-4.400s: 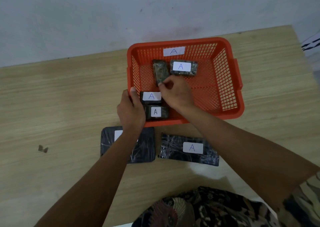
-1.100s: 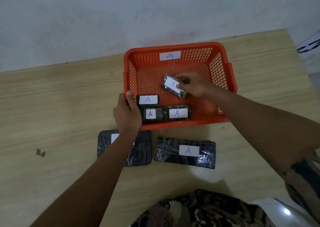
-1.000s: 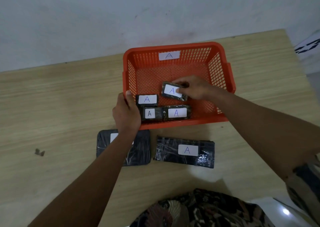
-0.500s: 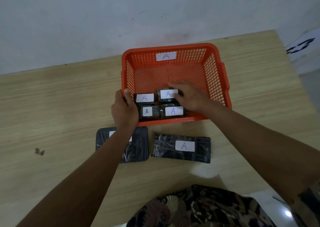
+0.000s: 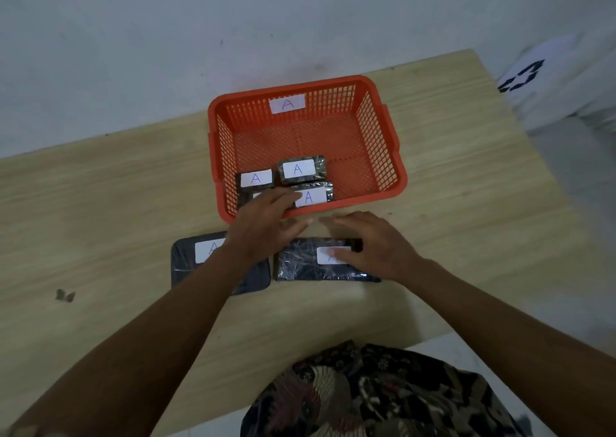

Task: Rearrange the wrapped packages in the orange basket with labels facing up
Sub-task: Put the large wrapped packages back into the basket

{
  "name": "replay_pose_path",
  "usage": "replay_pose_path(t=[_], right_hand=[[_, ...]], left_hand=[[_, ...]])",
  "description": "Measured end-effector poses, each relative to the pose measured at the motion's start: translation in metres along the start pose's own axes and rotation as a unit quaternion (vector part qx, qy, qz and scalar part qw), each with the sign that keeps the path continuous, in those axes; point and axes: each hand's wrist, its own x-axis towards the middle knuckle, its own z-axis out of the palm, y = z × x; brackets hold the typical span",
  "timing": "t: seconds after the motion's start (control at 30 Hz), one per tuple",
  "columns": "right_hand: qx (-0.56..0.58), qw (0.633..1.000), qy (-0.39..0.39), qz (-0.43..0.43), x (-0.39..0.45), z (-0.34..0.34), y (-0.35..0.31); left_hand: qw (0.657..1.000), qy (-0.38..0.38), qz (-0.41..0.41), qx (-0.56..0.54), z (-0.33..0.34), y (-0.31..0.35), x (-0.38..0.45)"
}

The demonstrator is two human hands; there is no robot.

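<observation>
The orange basket (image 5: 383,156) stood on the wooden surface (image 5: 100,203) with small wrapped packages clustered in its near-left corner, three showing "A" labels upward: a rear-left package (image 5: 256,179), a rear-right package (image 5: 301,169) and a front-right package (image 5: 313,196); a fourth lay mostly hidden beneath the left hand (image 5: 266,223). That hand reached over the near rim, fingers extended and its grip open, holding nothing. The right hand (image 5: 370,246) lay flat and open on the long dark package (image 5: 300,264) just before the basket, beside the square dark package (image 5: 186,259).
</observation>
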Motion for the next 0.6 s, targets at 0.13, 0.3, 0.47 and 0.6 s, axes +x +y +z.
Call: replay_pose_path(t=[0.13,0.3,0.47,0.6], right_hand=[[-0.029,0.991,-0.114,0.070,-0.012,0.018,0.012],[-0.018,0.990,-0.111,0.081,-0.019,0.023,0.016],[-0.009,0.989,-0.120,0.085,-0.027,0.012,0.015],[0.121,0.983,-0.085,0.112,-0.031,-0.019,0.017]], left_hand=[[1.000,-0.012,-0.010,0.005,0.004,0.002,-0.003],[1.000,-0.018,-0.023,-0.002,0.005,0.003,0.001],[0.999,-0.025,-0.019,0.011,0.003,0.005,0.003],[1.000,-0.027,-0.001,0.015,0.002,0.009,0.008]])
